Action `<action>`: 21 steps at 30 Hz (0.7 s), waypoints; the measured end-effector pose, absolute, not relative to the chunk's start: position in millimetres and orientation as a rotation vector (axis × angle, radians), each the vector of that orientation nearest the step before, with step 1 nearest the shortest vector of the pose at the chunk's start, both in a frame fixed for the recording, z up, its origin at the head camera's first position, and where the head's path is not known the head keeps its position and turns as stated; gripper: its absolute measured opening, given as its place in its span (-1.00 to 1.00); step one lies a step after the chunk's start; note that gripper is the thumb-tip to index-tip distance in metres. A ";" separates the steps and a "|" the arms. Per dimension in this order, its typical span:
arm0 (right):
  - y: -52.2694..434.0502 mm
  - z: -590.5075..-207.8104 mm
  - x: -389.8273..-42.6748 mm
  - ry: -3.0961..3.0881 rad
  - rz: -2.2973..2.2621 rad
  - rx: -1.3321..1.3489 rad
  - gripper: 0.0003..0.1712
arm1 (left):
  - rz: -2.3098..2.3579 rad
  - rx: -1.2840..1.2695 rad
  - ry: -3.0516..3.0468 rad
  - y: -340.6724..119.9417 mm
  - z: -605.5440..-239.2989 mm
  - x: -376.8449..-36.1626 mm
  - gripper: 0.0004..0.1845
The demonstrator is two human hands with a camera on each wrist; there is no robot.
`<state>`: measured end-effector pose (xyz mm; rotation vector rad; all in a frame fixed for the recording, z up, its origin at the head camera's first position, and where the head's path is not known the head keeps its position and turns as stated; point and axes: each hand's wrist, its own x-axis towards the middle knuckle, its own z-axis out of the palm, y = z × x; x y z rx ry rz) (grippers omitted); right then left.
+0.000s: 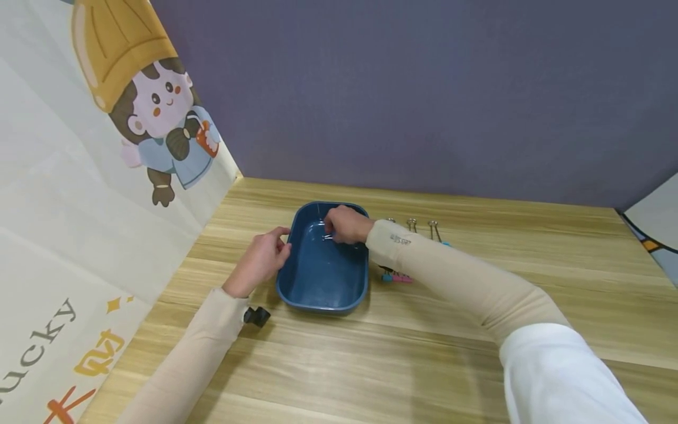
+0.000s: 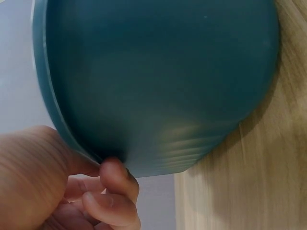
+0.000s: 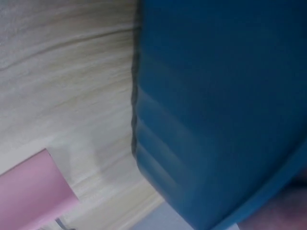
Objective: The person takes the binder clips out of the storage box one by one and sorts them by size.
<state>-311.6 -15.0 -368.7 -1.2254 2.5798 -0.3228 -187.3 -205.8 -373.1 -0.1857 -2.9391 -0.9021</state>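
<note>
A dark blue plastic bin (image 1: 323,288) with rounded corners stands on the table. At its left rim is my left hand (image 1: 262,256); in the left wrist view the thumb and a finger pinch that rim. My right hand (image 1: 346,225) reaches inside the bin near the far end, fingers curled downward. Beneath its fingertips shows a small silver wire piece, which looks like a binder clip (image 1: 328,237); most of it is hidden by the hand. The right wrist view shows the bin's outer wall and a pink binder clip (image 3: 36,191) on the table.
Several binder clips with silver handles lie right of the bin, partly behind my right forearm, among them a pink clip (image 1: 405,278) and a blue clip (image 1: 388,277). A grey-purple panel (image 1: 424,106) rises behind the wooden table (image 1: 371,377); a printed white sheet (image 1: 63,176) stands left.
</note>
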 end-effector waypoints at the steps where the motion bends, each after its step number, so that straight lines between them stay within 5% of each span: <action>1: -15.0 -367.7 -311.2 2.579 -0.328 -1.233 -0.75 | -0.905 -0.188 -2.938 -206.0 -373.2 -187.2 -0.61; 21: 8.9 -318.2 -295.0 2.586 -0.474 -1.365 -0.77 | -0.908 -0.197 -2.925 -204.9 -373.2 -186.4 -0.62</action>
